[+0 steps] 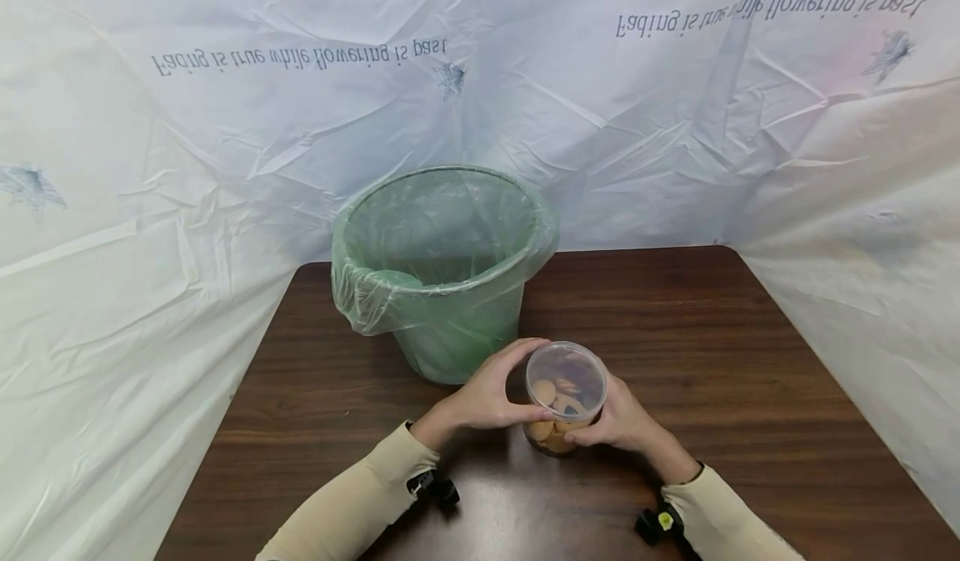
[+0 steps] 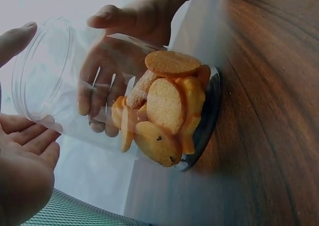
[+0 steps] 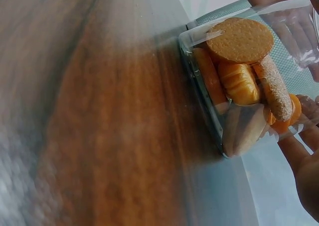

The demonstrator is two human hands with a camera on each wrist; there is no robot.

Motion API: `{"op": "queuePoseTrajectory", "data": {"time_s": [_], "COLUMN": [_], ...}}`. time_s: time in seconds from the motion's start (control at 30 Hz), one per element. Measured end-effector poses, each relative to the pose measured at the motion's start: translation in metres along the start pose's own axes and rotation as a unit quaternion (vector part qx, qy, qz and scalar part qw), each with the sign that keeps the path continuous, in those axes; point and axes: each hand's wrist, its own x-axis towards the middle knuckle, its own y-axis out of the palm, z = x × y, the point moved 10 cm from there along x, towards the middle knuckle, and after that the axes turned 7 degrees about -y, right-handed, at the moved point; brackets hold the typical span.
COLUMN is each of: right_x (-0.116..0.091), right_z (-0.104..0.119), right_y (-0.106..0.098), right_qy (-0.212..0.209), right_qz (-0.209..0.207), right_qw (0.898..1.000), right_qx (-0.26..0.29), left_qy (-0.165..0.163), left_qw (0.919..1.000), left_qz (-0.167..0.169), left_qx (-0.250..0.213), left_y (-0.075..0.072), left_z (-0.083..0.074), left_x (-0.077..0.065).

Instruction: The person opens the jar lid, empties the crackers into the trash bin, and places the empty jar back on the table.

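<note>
A clear round jar (image 1: 551, 429) of cookies stands nearly upright at or just over the table; whether its base touches the wood is hard to tell. My left hand (image 1: 495, 390) spans the jar's top rim, thumb on the near side and fingers on the far side. From the right, my right hand (image 1: 618, 415) grips the jar's wall, its thumb low on the near side. Through the plastic in the left wrist view, round cookies (image 2: 166, 105) lie heaped at the dark base. A sugar-coated stick cookie (image 3: 275, 89) shows in the right wrist view.
A green mesh bin (image 1: 480, 328) lined with a thin translucent bag (image 1: 360, 294) stands behind and left of the jar. The dark wooden table (image 1: 712, 361) runs back to a printed white sheet (image 1: 585, 127) that hangs at the back and sides.
</note>
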Motion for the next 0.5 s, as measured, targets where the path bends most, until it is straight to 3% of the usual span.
{"op": "queuePoseTrajectory", "data": {"time_s": [0.5], "right_x": [0.0003], "right_z": [0.0], "right_y": [0.0], "right_qy": [0.003], "right_qz": [0.002], "right_qw": [1.0], "right_qx": [-0.003], "left_qy": [-0.019], "left_qw": [0.9995], "left_qz": [-0.024], "left_qx": [0.01], "left_y": [-0.0014], "left_z": [-0.0009], "left_x": [-0.003]}}
